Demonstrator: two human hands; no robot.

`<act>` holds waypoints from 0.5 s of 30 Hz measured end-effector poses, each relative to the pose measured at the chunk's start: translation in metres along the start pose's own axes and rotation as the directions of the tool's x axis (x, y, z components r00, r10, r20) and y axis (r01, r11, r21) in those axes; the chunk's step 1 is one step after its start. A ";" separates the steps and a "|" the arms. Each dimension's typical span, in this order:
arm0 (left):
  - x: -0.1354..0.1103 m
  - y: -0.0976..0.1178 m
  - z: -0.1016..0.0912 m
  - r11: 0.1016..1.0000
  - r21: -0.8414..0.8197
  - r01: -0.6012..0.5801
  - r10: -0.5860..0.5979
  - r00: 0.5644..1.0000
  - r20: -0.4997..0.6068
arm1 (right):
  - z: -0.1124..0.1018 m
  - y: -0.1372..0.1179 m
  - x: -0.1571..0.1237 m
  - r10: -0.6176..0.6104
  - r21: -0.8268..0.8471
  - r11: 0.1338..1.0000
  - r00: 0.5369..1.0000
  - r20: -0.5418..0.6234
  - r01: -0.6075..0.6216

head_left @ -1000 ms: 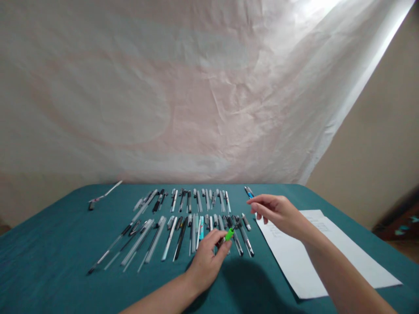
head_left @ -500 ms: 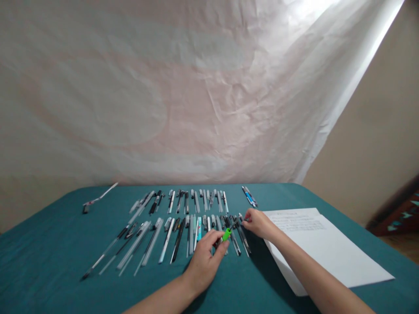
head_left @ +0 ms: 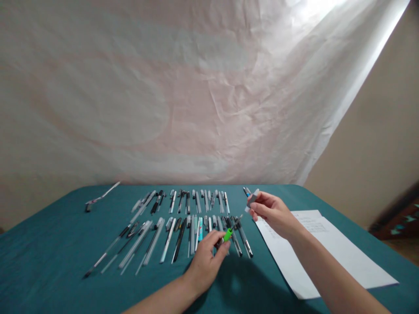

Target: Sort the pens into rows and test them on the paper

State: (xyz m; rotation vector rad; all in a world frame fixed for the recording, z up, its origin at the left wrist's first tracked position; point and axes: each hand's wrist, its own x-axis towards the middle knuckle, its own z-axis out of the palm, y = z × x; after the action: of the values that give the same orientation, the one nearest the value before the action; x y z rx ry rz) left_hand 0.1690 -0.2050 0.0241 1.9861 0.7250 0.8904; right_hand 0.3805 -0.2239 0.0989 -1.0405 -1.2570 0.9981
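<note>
My left hand (head_left: 209, 253) pinches a pen with a green grip (head_left: 228, 233), its tip pointing up and to the right, just above the near row of pens (head_left: 170, 237). My right hand (head_left: 271, 211) is raised to the right of that row and holds a small grey-white pen cap (head_left: 252, 199) between thumb and fingers. The cap is a short way beyond the pen's tip and apart from it. A far row of pens (head_left: 186, 200) lies behind on the teal tablecloth (head_left: 49, 257).
A white sheet of paper (head_left: 330, 253) with faint print lies at the right under my right forearm. A blue pen (head_left: 246, 191) lies alone at the far right of the rows. One more pen (head_left: 98, 199) lies apart at the far left. A creased white backdrop hangs behind the table.
My right hand went down to the right end of the near row, then lifted away holding the cap. My left hand kept its grip on the green pen almost in place.
</note>
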 end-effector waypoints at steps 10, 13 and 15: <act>0.000 0.002 -0.001 1.000 -0.006 -0.002 0.002 1.000 -0.008 | 0.011 0.001 -0.002 0.014 -0.010 1.000 0.998 0.059 -0.013; 0.000 0.003 -0.002 1.000 -0.001 -0.003 0.003 1.000 0.002 | 0.016 0.001 -0.003 0.042 -0.034 0.999 0.994 0.104 -0.039; 0.000 0.003 -0.002 1.000 0.000 -0.001 0.001 1.000 0.004 | 0.020 0.002 -0.004 0.060 -0.046 0.997 0.987 0.148 -0.054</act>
State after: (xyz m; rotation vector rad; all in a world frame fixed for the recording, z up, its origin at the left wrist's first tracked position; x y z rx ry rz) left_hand 0.1676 -0.2053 0.0279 1.9881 0.7222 0.8863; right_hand 0.3606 -0.2262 0.0967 -1.0549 -1.3812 1.1144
